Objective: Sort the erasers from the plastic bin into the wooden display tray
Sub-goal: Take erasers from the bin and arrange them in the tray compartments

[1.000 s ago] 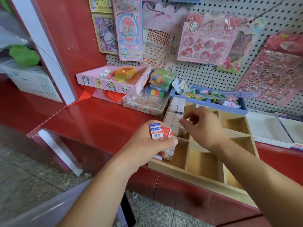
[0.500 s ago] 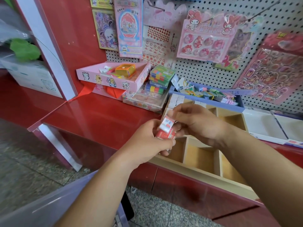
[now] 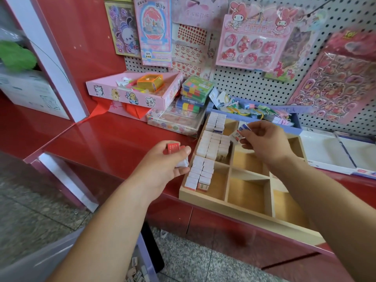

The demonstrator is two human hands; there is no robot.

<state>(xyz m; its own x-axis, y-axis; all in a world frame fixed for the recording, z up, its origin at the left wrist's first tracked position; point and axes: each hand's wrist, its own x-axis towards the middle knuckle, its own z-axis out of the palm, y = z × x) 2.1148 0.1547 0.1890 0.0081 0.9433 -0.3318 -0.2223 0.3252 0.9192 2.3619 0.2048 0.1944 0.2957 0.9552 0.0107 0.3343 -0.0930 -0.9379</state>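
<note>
The wooden display tray sits on the red counter, its left column packed with rows of small white erasers. My left hand hovers just left of the tray and grips a small stack of red-and-white erasers. My right hand is above the tray's upper middle and pinches one blue-and-white eraser. The translucent plastic bin lies at the bottom left, with loose erasers showing inside it.
A pink cardboard box and stacked colourful packs stand behind the tray's left. A blue box of trinkets lies behind it, a white tray to the right. Sticker sheets hang on the pegboard.
My hands met half a second ago and have separated. The right hand took one eraser from the left hand's stack and moved right over the tray; the left hand shifted left.
</note>
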